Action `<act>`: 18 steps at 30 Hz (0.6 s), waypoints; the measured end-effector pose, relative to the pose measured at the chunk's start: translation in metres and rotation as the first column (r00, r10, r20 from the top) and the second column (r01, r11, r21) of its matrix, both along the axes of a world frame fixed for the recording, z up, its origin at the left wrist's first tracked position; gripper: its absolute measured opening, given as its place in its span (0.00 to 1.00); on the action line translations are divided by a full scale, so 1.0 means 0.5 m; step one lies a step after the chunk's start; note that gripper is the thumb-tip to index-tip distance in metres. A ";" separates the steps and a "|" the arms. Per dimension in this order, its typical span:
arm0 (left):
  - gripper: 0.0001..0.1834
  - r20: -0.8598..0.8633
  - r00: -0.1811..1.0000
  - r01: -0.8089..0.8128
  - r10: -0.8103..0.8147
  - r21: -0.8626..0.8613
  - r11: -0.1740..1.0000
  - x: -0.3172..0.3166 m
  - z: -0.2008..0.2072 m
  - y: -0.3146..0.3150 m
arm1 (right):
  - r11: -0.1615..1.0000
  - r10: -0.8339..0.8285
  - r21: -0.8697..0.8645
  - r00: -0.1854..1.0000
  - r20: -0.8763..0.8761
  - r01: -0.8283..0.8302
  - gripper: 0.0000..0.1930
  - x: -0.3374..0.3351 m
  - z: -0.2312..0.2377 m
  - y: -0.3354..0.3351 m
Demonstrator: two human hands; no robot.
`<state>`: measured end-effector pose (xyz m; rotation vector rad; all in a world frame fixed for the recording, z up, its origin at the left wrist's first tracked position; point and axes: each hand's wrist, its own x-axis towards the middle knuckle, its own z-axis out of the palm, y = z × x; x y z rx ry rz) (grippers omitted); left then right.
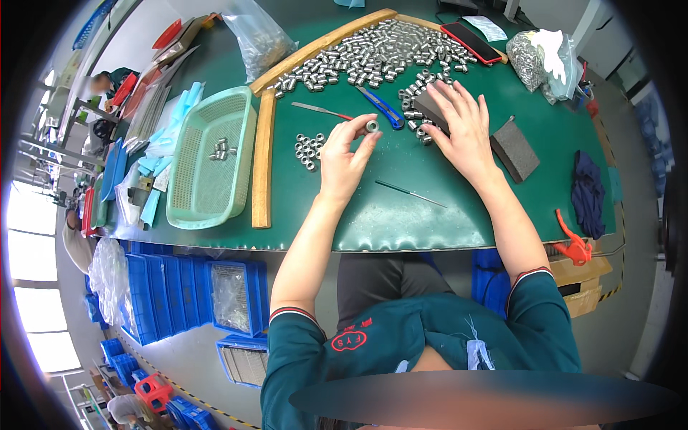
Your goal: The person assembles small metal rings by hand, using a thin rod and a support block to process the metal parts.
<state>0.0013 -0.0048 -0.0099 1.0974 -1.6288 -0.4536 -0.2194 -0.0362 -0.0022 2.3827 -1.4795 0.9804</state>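
My left hand (342, 154) pinches a small metal sleeve (372, 126) between thumb and fingertips, its round open end showing. My right hand (462, 132) is around a dark grey abrasive block (428, 109), thumb on the near side and fingers over the far side; part of the block is hidden under the hand. Loose metal sleeves (412, 97) lie beside that block. Left of my left hand, several sleeves (308, 149) stand grouped on the green table. A blue utility knife (383, 109) and a thin file with a red handle (319, 110) lie beyond my left hand.
A large heap of sleeves (373, 54) sits behind wooden strips (322, 50). A green basket (247, 143) holds several sleeves. A second grey block (514, 149), a slim green-handled tool (410, 193), a red-edged phone (471, 43), bags and a dark cloth (588, 190) lie about.
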 end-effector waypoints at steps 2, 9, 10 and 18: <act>0.16 0.006 1.000 -0.004 0.004 -0.020 1.000 -0.002 -0.004 -0.002 | 1.000 -0.002 0.003 1.000 -0.006 0.002 0.34 -0.002 -0.004 -0.001; 0.16 -0.038 0.999 -0.032 0.032 -0.013 0.999 -0.004 -0.014 -0.005 | 0.957 -0.251 0.119 0.961 -0.117 0.265 0.35 -0.037 -0.029 -0.032; 0.16 -0.037 0.999 -0.032 0.031 -0.013 0.999 -0.004 -0.015 -0.005 | 0.931 -0.254 0.226 0.954 -0.162 0.286 0.34 -0.037 -0.022 -0.031; 0.15 0.190 0.977 -0.054 0.094 -0.205 0.977 0.002 -0.005 -0.003 | 0.957 0.290 -0.067 0.942 0.169 -0.282 0.29 0.015 0.032 0.020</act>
